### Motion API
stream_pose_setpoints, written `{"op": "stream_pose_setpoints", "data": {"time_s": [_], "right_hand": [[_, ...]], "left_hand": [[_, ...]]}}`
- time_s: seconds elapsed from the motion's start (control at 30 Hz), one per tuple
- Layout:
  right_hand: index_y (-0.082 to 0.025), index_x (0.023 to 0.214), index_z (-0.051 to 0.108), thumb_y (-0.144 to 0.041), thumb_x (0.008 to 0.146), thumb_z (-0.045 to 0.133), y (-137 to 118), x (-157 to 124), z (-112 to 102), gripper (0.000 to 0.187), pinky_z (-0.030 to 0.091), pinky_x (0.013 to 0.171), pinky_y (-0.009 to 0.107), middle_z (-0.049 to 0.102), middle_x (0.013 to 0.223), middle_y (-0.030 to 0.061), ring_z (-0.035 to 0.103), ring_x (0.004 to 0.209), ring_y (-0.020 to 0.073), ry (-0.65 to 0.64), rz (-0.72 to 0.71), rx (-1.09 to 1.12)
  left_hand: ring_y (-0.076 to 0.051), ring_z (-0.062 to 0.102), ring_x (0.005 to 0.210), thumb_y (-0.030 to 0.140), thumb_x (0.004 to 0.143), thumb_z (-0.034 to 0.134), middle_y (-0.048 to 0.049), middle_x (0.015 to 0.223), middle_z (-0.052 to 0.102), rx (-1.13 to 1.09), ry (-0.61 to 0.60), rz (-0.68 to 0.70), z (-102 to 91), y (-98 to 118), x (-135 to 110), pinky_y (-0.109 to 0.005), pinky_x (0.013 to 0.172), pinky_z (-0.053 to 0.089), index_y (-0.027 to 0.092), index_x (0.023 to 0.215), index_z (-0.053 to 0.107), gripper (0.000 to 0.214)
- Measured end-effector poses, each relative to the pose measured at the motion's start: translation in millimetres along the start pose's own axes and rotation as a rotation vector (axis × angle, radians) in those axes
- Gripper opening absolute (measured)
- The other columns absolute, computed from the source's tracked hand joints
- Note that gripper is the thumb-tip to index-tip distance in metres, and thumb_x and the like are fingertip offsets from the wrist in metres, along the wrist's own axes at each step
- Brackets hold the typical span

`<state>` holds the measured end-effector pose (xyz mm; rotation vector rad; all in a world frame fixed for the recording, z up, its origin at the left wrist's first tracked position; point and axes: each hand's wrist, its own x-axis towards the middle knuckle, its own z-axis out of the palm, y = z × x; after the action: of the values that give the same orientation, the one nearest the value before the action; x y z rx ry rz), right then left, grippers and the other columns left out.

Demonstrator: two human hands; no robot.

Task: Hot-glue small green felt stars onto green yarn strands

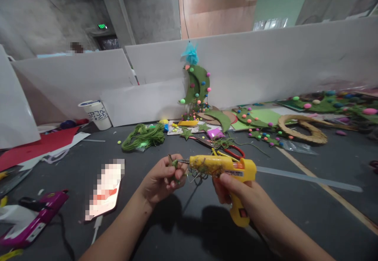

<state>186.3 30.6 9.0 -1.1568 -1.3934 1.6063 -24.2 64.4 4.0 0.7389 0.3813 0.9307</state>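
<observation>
In the head view my right hand point(233, 188) is wrapped round the handle of a yellow hot glue gun point(212, 163), its nozzle pointing left. A clear glue stick point(310, 178) sticks out of the gun's back end. My left hand point(165, 174) pinches a small green piece point(175, 163), partly hidden by the fingers, so its exact kind is unclear. The metal nozzle tip is at this piece, touching or nearly so. Behind the hands lie red-handled scissors point(233, 150), a green felt star point(186, 134) and a bundle of green yarn point(143, 137).
A green crescent decoration with pompoms point(203, 83) stands against the white board point(251, 68). Woven rings point(301, 129) lie at right. A phone point(106, 190) with a cable, a purple glue gun point(44, 217) and a paper cup point(96, 115) are at left.
</observation>
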Motion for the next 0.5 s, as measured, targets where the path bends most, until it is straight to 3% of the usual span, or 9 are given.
{"op": "stream_pose_setpoints", "data": {"time_s": [0.33, 0.5], "right_hand": [[-0.017, 0.055, 0.051, -0.054, 0.076, 0.049, 3.3, 1.1, -1.8, 0.043, 0.031, 0.049, 0.023, 0.046, 0.053, -0.001, 0.04, 0.051, 0.0102, 0.003, -0.067, 0.021], [-0.017, 0.055, 0.052, -0.053, 0.074, 0.053, -0.4, -0.6, -1.2, 0.04, 0.032, 0.05, 0.024, 0.049, 0.056, -0.0001, 0.042, 0.052, 0.0111, 0.053, -0.036, -0.079]], "left_hand": [[-0.002, 0.043, 0.04, 0.016, 0.065, 0.071, 0.0011, 0.056, 0.051, -0.008, -0.03, 0.008, 1.4, 0.8, 0.4, -0.011, 0.037, 0.027, 0.012, 0.07, 0.057, 0.015], [-0.002, 0.04, 0.039, 0.017, 0.065, 0.07, 0.0012, 0.053, 0.051, 0.033, -0.034, 0.016, 0.6, -0.9, 0.3, -0.012, 0.037, 0.025, 0.012, 0.072, 0.059, 0.015]]}}
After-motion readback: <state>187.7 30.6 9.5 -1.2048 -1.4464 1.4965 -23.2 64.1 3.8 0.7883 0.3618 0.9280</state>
